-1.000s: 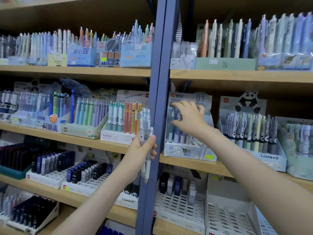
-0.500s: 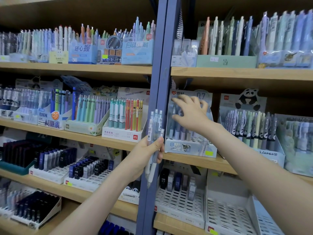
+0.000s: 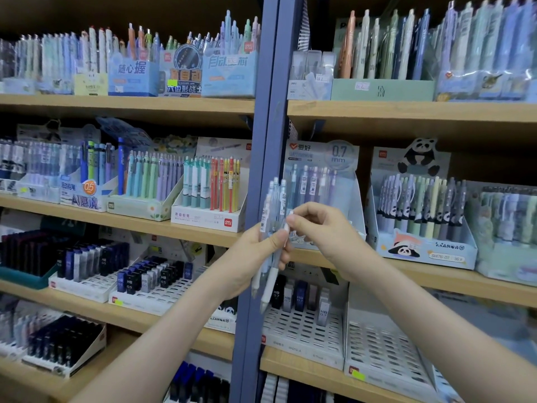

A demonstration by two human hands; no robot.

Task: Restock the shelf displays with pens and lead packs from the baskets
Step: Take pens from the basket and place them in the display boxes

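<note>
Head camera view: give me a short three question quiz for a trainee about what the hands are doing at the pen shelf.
1. True or false: the left hand holds a bunch of pens upright in front of the blue shelf post.
2. What does the right hand pinch? A: a pen in that bunch. B: a lead pack. C: a price tag.
3. Fill in: the pen display just behind the hands is marked ___ mm.

Key: 1 true; 2 A; 3 0.7.

Right grip [image 3: 325, 228] — from display [image 3: 322, 167] to pens [image 3: 274, 205]
</note>
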